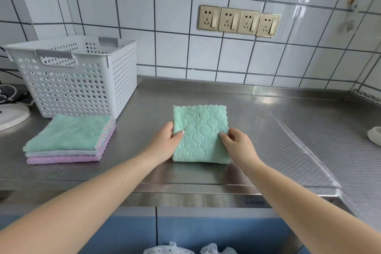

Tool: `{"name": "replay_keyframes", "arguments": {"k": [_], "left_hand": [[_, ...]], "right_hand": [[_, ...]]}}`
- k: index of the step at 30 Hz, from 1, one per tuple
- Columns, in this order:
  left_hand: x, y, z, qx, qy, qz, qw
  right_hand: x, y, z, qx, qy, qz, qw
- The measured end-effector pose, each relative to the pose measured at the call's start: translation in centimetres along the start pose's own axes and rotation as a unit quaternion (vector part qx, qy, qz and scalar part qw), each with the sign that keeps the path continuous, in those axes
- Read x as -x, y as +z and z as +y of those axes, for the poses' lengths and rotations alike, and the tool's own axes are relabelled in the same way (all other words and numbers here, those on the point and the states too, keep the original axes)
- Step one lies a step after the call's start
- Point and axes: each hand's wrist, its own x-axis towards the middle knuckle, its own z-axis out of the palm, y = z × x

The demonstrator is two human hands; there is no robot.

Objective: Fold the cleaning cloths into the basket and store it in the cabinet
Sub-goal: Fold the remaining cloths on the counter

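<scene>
1. Two hands are on one green cloth (200, 133) in the middle of the steel table (288, 130). The left hand (165, 142) pinches the left edge, with the thumb on top and the fingers under or behind the edge. The right hand (237, 142) pinches the right edge in the same way.
2. This cloth lies flat and looks already folded at least once, because its near edge is thick and rounded. I judge that the step in hand is the next fold, or the lift toward the basket.
3. To do it well, both hands should keep the edges level and bring the scalloped far edge to meet the near edge exactly, so that the layers do not slide. After that, a flat press along the fold would hold the shape. If only one side is lifted, the soft fabric may open again.
4. To the left, well apart from the hands, a stack of cloths (68, 140) waits on the table: green on top, a pale one in the middle, purple at the bottom. They are flat and seem not yet folded small.
5. Just behind this stack stands the white perforated basket (82, 80). Through the holes I see no cloth inside, but its floor is hidden, so I cannot be sure.
6. Below the table edge, the blue cabinet doors (206, 231) are closed.
</scene>
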Motion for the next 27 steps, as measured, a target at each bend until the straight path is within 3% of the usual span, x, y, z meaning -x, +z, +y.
{"name": "replay_keyframes", "arguments": {"k": [3,8,12,17,22,24,27], "left_hand": [[-1.2,0.4,0.1,0.004,-0.020,0.006,1.000],[-2.7,0.2,-0.2,-0.098,-0.105,-0.029,0.989],[-3.4,0.3,-0.1,-0.139,-0.116,-0.045,0.982],[-4.2,-0.3,-0.3,-0.120,-0.162,-0.068,0.977],[-4.6,-0.5,1.0,-0.294,-0.001,-0.009,0.956],[-4.8,0.5,1.5,-0.344,0.049,-0.039,0.937],[-4.7,2.8,2.0,-0.407,0.051,-0.086,0.908]], "right_hand": [[-1.2,0.3,0.4,0.033,0.039,-0.020,0.998],[-1.4,0.4,0.5,0.055,0.064,-0.020,0.996],[-1.7,0.4,0.6,0.068,0.075,-0.040,0.994],[-2.2,-0.1,0.5,0.136,0.087,-0.073,0.984],[-3.3,-1.2,-0.8,0.264,-0.004,-0.030,0.964],[-3.9,0.0,-1.9,0.300,-0.052,-0.047,0.951],[-4.2,2.9,-3.0,0.366,-0.078,-0.108,0.921]]}}
